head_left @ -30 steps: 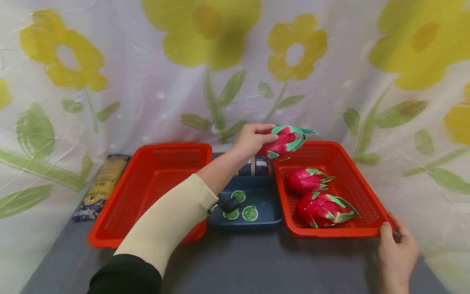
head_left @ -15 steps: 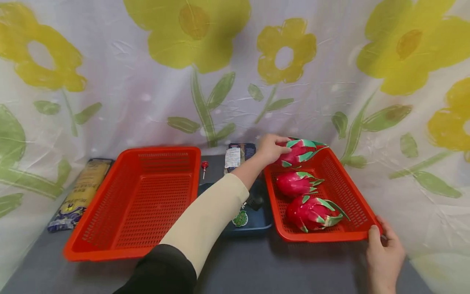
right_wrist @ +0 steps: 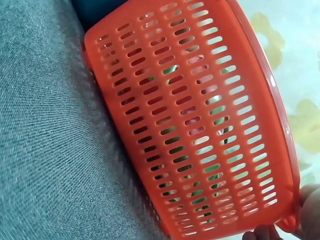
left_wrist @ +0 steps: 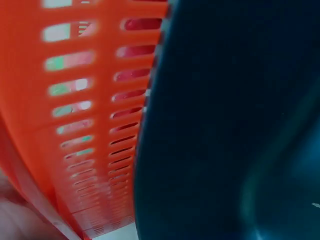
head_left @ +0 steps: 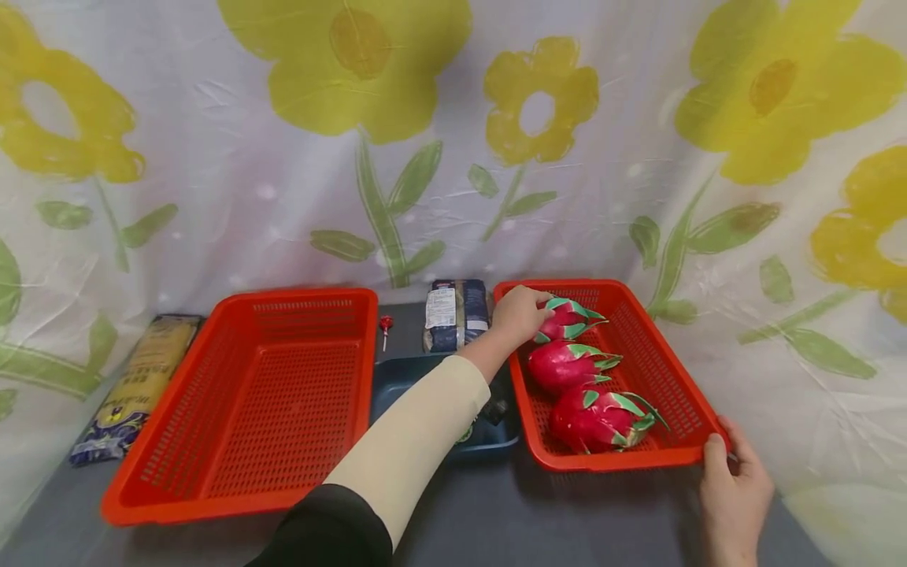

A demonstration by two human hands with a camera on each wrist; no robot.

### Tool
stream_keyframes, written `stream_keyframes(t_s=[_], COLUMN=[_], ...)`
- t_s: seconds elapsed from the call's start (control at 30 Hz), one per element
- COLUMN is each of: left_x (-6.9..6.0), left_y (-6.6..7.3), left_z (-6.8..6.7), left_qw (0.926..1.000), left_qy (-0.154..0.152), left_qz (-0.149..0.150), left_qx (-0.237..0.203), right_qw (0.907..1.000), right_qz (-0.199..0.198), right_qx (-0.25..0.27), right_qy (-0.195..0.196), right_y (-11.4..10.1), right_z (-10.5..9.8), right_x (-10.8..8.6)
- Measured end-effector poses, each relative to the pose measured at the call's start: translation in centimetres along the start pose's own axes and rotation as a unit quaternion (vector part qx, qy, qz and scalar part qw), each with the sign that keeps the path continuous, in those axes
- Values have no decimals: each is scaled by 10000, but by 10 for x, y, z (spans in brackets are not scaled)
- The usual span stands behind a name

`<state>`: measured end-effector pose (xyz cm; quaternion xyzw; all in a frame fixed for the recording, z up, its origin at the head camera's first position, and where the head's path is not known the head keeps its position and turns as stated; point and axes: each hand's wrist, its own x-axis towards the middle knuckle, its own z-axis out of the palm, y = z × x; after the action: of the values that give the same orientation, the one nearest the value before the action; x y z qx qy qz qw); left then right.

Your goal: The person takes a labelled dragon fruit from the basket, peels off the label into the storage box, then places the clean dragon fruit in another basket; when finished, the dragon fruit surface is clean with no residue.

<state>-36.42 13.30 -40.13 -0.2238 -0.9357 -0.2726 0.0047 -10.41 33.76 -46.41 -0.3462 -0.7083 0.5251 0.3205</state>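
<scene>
In the head view my left hand [head_left: 520,313] reaches down into the right red basket [head_left: 680,386] and holds a dragon fruit [head_left: 568,319] at the back, its green leaf tips pointing right. In front of it lie a second dragon fruit [head_left: 563,366] and a third dragon fruit [head_left: 595,417]. My right hand [head_left: 735,488] grips the near right corner of this basket, thumb on the rim. Through the slots of the basket wall [left_wrist: 105,110], the left wrist view shows bits of pink and green; only a blurred bit of that hand appears at lower left.
Left stands another red basket [head_left: 283,417] with nothing in it. Between the baskets sits a dark blue tray [head_left: 404,374], partly behind my left forearm. A dark packet [head_left: 453,315] and a red lollipop [head_left: 386,324] lie behind it. A yellow packet [head_left: 138,386] lies far left.
My left hand has moved right and down, bringing the dragon fruit from above the tray's rear into the right basket behind the other two. The right hand keeps its grip; the view has shifted.
</scene>
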Motion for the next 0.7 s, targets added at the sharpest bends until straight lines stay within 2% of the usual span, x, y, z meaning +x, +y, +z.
stream_keyframes(t_s=[0.13,0.27,0.4,0.5,0.6,0.7], left_x=[3,4,2,0,0,1], left_y=[2,1,-10,-22,-31,-41], left_z=[1,0,-1,-9,-25,-46], left_qw=[9995,9978,9960,9969,9976,9979], left_qy=[-19,-201,-344,-292,-196,-50], left_qz=[-104,57,333,491,620,639], left_qx=[308,628,752,539,221,125], right_qw=[9999,9999,9974,9876,9714,9598], right_qz=[101,3,-283,-637,-985,-1170], right_qx=[75,15,-617,-1361,-2042,-2394], right_qy=[-56,-125,-262,-451,-706,-886], right_y=[-1,-3,-6,-13,-24,-38], right_z=[1,2,2,2,1,2], right_x=[2,4,5,8,10,10])
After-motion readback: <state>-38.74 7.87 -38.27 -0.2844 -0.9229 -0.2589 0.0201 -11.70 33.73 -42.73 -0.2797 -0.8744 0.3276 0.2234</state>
